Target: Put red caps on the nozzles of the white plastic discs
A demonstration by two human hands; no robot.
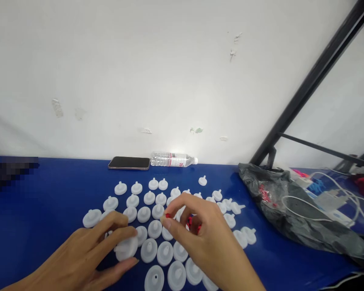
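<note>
The left hand (pixel 79 254) has its fingers curled round one stemmed white disc (pixel 127 248), thumb along the near side, index and middle fingers over the far side. The disc sits tilted in that grip, low among the other white discs (pixel 149 250) spread over the blue bench (pixel 48 202). A light hold by the rim seems wise, since a hard squeeze could tip it further or send it sliding into its neighbours.

The right hand (pixel 212 230) pinches a small red piece (pixel 168 216) between thumb and index fingertip, with more red pieces (pixel 189 221) gathered under the curled fingers. Here the pinch should be firm but shallow, leaving enough of the piece showing to judge which way it faces (that much is hard to tell from here, as the fingertips cover most of it). The other fingers do best closed gently over the spares, so that none drops between the discs.

With the wrist fairly high, the forearm would be less likely to knock the nearest discs. The phone (pixel 129 163) and bottle (pixel 172 160) lie by the wall, well away from both hands.
</note>
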